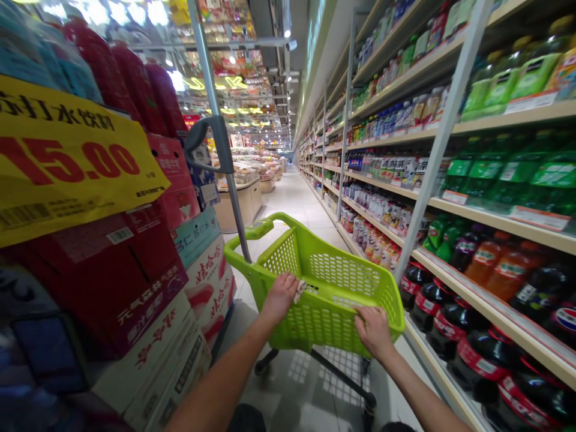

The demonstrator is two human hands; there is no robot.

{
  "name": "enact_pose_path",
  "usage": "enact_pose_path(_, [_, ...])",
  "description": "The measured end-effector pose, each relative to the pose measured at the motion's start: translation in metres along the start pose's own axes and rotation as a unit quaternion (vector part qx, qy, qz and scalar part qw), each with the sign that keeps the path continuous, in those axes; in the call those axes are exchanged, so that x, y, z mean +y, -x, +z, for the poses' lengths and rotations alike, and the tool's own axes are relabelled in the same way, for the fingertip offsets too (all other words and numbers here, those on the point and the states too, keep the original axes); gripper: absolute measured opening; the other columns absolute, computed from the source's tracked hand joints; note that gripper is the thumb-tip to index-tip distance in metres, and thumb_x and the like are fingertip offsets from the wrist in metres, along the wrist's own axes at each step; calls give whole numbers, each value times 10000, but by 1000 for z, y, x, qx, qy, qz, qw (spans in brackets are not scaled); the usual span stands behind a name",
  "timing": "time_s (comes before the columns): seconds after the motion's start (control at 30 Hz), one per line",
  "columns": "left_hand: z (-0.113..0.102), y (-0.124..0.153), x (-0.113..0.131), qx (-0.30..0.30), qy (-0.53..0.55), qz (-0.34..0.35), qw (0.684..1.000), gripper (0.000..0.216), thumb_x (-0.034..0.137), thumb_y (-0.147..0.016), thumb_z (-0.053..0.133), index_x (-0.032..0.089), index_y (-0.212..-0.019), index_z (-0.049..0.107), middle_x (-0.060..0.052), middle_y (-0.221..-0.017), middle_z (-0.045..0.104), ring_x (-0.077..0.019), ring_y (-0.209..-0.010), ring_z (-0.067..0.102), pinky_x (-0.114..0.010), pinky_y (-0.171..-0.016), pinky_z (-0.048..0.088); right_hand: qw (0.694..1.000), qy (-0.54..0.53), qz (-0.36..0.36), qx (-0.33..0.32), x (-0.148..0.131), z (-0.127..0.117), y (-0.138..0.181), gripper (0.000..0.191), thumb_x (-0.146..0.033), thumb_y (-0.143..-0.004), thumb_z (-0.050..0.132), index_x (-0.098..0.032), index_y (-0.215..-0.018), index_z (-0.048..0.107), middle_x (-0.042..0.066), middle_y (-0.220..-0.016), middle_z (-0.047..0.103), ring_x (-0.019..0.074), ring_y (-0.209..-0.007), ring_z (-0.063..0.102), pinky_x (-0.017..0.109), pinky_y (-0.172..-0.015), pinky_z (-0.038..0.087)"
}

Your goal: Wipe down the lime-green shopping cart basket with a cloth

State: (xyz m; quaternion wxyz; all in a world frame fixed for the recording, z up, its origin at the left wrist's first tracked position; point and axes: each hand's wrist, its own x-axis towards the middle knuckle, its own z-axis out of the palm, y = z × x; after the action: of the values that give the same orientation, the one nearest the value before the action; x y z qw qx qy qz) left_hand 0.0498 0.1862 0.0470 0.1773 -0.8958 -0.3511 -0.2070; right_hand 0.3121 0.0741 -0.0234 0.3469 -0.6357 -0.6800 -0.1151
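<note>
Basket: green plastic trolley basket [342, 282] in front of me, mid-aisle, sitting on a dark wheeled frame [342, 375].
Left hand [279, 297]: on the near rim of the basket, left side; grip closed over the rim, with a small crumpled white scrap [299, 290] under the fingers.
Right hand [373, 329]: on the same rim, right side; grip curled over the edge, holding the rim.
Handle: grey pole [220, 138] rising from the basket's left rear corner, grey grip piece at the top.
Left side: stacked red and white cartons [157, 300], yellow price sign [67, 162] reading 15.00.
Right side: shelves [472, 216] of bottled drinks, dark cola bottles [454, 336] lowest, green ones higher up.
Floor: pale glossy tiles [297, 204].
</note>
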Motion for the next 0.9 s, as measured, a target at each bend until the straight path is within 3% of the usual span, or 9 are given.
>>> enact_pose_path(0.1, [-15, 7, -21, -4, -7, -1, 1000, 299, 127, -827, 404, 171, -1094, 531, -67, -1145, 563, -195, -1126, 456, -360, -976, 359, 1000, -2, -13, -16, 3, 4, -3, 269, -206, -758, 406, -176, -928, 613, 45, -879, 673, 177, -824, 585, 346, -821, 317])
enact_pose_path(0.23, [-40, 25, -65, 41, -57, -91, 993, 339, 103, -822, 375, 166, -1128, 508, -82, -1207, 523, -213, -1176, 411, -395, -1000, 334, 999, 1, -39, -6, -1, 7, -1, 291, -176, -739, 410, -164, -958, 599, 51, -868, 667, 180, -821, 581, 352, -817, 325])
enact_pose_path(0.3, [-40, 32, -67, 48, -71, -114, 990, 337, 103, -819, 384, 135, -1129, 512, -112, -1229, 507, -232, -1197, 391, -407, -1007, 324, 999, 1, -42, 9, -5, 9, 0, 286, -165, -740, 404, -160, -953, 596, 53, -853, 663, 178, -810, 579, 356, -813, 330])
enact_pose_path(0.47, [-13, 27, -18, 10, -35, -41, 998, 300, 118, -820, 422, 138, -1092, 547, -102, -1167, 564, -223, -1167, 432, -405, -1001, 331, 998, -1, -61, -1, -9, 10, -1, 281, -167, -745, 418, -166, -969, 587, 50, -863, 661, 177, -815, 583, 361, -806, 351])
enact_pose_path(0.57, [-11, 25, -9, 0, -7, 4, 1000, 313, 100, -811, 429, 158, -1096, 546, -92, -1162, 572, -205, -1152, 450, -390, -988, 341, 997, 21, -77, -15, -2, 7, 2, 334, -175, -738, 420, -170, -1039, 564, 63, -968, 650, 204, -912, 570, 420, -882, 321])
enact_pose_path(0.63, [-20, 27, -18, 11, -13, -5, 1000, 351, 80, -808, 402, 161, -1127, 526, -96, -1198, 548, -214, -1179, 422, -403, -995, 322, 997, 54, -55, 5, 5, 4, 8, 373, -185, -741, 406, -156, -1088, 539, 87, -1050, 625, 241, -1002, 536, 483, -933, 264])
enact_pose_path(0.73, [-30, 28, -23, 39, -33, -88, 995, 383, 70, -813, 353, 156, -1153, 507, -118, -1270, 484, -255, -1213, 376, -453, -1000, 287, 995, 98, -16, 31, 14, 2, 19, 409, -185, -745, 378, -135, -1129, 508, 108, -1112, 596, 269, -1081, 486, 520, -962, 219])
enact_pose_path(0.8, [-24, 25, -5, 19, -20, -108, 994, 344, 81, -818, 361, 147, -1103, 541, -127, -1225, 520, -255, -1175, 417, -441, -990, 301, 994, 108, -8, 31, 15, 4, 25, 431, -182, -733, 373, -130, -1144, 492, 111, -1126, 586, 269, -1097, 473, 516, -967, 225])
enact_pose_path(0.9, [-5, 14, 40, -33, 26, -55, 998, 288, 123, -829, 400, 164, -1066, 556, -100, -1137, 580, -222, -1105, 478, -407, -973, 329, 993, 109, -2, 35, 15, 8, 28, 453, -187, -719, 375, -119, -1154, 479, 123, -1132, 578, 276, -1096, 472, 525, -954, 247])
